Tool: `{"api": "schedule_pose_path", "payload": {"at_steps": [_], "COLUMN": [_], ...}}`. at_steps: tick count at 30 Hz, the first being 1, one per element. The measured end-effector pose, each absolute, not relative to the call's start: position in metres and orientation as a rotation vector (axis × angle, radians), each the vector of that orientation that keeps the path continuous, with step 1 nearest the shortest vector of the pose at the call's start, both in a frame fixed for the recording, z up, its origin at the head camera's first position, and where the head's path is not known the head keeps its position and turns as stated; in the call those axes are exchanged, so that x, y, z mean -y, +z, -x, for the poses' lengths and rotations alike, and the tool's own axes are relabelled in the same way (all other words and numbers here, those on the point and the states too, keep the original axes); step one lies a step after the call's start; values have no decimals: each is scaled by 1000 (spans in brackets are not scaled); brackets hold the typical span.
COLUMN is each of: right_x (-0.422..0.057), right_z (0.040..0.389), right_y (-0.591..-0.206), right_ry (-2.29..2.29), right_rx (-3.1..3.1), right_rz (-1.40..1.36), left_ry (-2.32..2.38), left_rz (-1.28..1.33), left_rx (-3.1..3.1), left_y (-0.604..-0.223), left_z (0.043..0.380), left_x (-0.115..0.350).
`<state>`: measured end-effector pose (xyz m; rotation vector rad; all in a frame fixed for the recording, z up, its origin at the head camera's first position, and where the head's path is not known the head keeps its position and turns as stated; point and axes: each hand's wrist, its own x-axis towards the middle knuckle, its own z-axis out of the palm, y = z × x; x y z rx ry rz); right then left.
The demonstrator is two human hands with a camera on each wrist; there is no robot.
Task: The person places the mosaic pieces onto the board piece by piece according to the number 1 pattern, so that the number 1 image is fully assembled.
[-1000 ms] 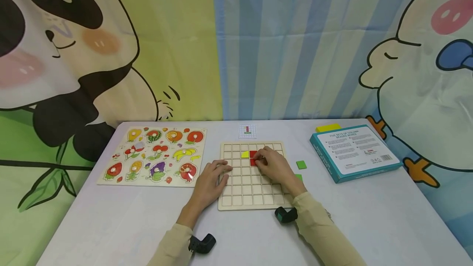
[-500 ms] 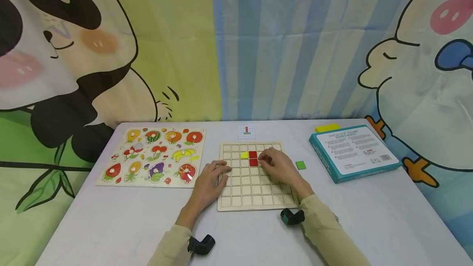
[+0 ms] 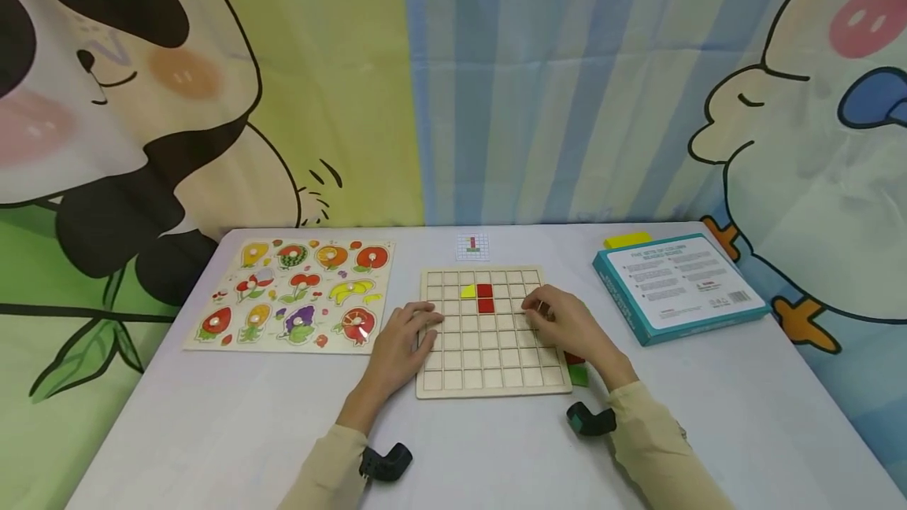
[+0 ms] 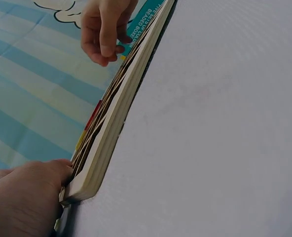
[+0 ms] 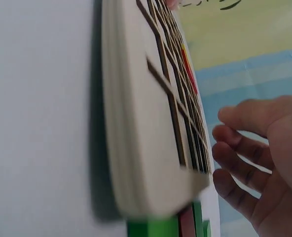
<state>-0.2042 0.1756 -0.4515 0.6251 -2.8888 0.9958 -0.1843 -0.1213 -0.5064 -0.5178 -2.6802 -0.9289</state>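
Left hand (image 3: pixel 402 341) relaxed at the grid board's (image 3: pixel 471 380) left edge, the empty right hand (image 3: pixel 570 323), loosely curled, hovers opposite, where a dropped wrist could nudge the near-corner green tile (image 3: pixel 579 375)

Left grip (image 4: pixel 27 200) at wooden board (image 4: pixel 105 143), right grip (image 4: pixel 109 29) beyond

A white table (image 3: pixel 496 451) fills the lower frame, bearing a fruit board (image 3: pixel 279 301) at left, card (image 3: pixel 472 247) and grid (image 3: pixel 482 356) centrally, green tile (image 3: pixel 579 375), box (image 3: pixel 680 286) and yellow block (image 3: pixel 627 240) right.
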Motion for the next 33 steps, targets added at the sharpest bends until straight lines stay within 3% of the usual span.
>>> {"api": "schedule_pose_path", "payload": {"at_steps": [20, 33], "right_x": [-230, -252], "right_z": [184, 172], "right_y": [-458, -463], "right_ry": [965, 992], "right_rx": [2979, 2960], "right_rz": [-668, -852], "left_ry": [-945, -926], "left_rz": [519, 514], "left_rx": [2697, 2700], "left_y": [-506, -505], "left_z": [186, 186], "left_x": [121, 121]}}
